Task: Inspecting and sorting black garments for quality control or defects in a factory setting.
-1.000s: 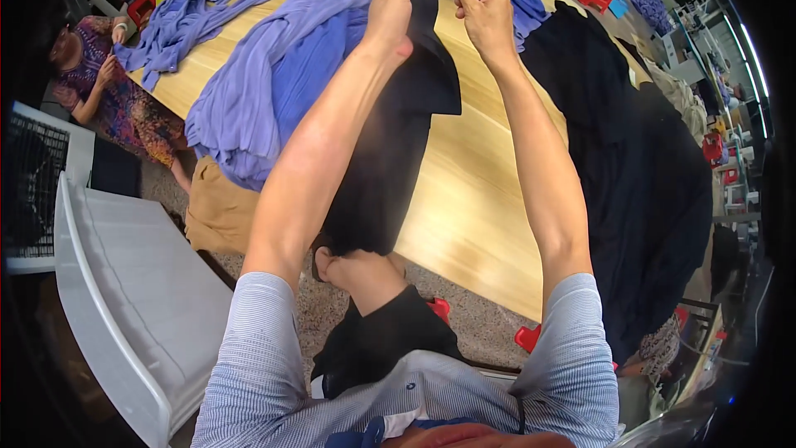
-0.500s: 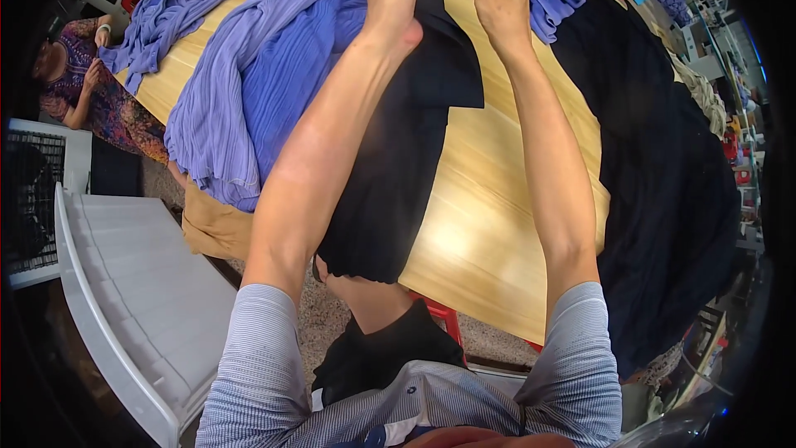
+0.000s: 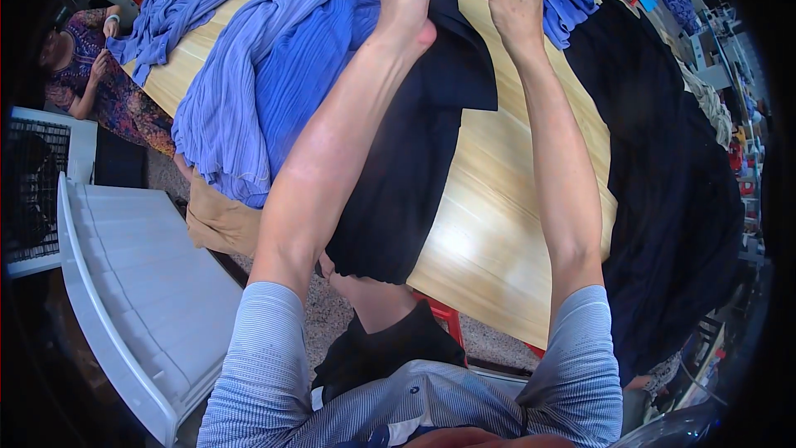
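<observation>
My left grip (image 3: 406, 2) pinches the black cloth (image 3: 406, 174) near its top; its lower end overhangs the bench (image 3: 489, 241); my right grip (image 3: 516, 4) presses thumb to forefinger; around what, I cannot tell.

shirt (image 3: 460, 396): blue-white, finely striped | sleeves (image 3: 259, 357): short | shorts (image 3: 385, 346): black, apparently

Left forearm (image 3: 327, 149) extended forward and angled inward, left hand (image 3: 406, 0) curled closed, thumb directed right, right forearm (image 3: 566, 158) extended forward, tilted slightly inward, right hand (image 3: 514, 2) with fingers bent, thumb and index fingertip close together, hands apart.
</observation>
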